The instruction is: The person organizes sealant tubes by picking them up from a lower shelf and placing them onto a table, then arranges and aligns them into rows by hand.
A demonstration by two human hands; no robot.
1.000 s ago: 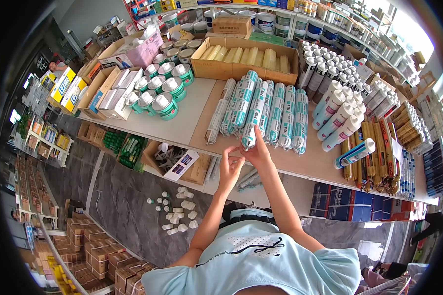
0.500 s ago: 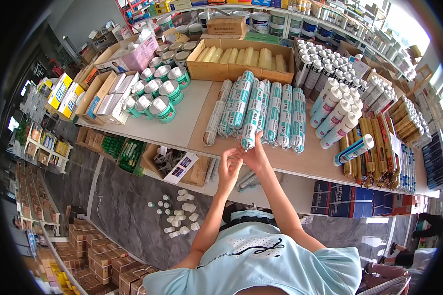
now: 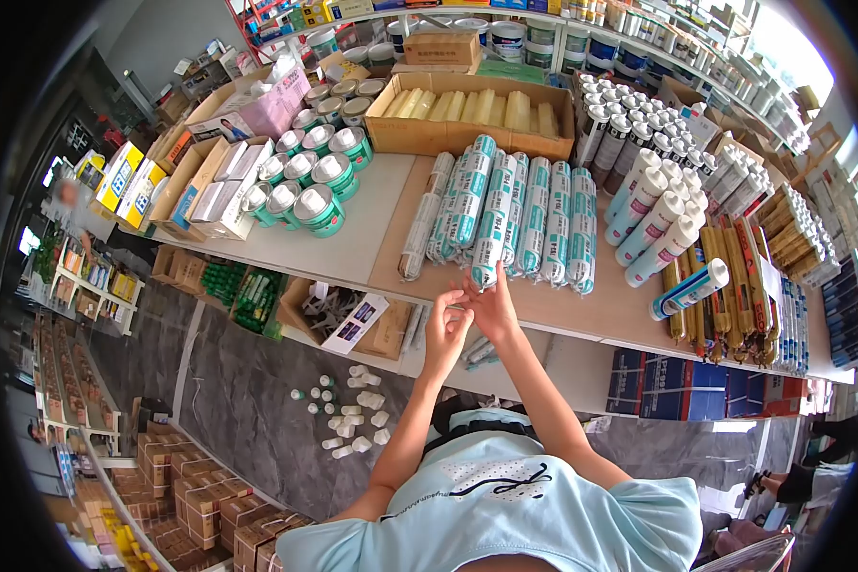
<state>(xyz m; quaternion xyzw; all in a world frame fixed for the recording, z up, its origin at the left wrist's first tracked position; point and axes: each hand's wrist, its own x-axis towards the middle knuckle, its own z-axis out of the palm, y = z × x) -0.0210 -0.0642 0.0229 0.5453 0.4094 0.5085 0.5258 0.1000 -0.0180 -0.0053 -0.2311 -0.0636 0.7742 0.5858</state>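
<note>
Several teal-and-white foil sausage tubes lie side by side on the wooden tabletop [image 3: 400,259]. My right hand [image 3: 493,303] touches the near end of one tube [image 3: 493,224] in the middle of the row, its fingers around the tip. Just left of it is my left hand [image 3: 446,324], its fingers curled and close to my right fingers. Whether anything small is between the left fingers cannot be made out. A paler tube [image 3: 426,219] lies at the row's left end.
Behind the tubes stands a cardboard box [image 3: 419,133] of yellowish sticks. Teal cans [image 3: 317,212] are at the left, upright cartridges [image 3: 667,243] and gold tubes [image 3: 720,315] at the right. White bottles [image 3: 353,419] lie on the floor. A person [image 3: 76,214] stands far left.
My right fingers have drawn down from the tube's side to its near tip. My left hand has barely moved. A person has come into view at the far left.
</note>
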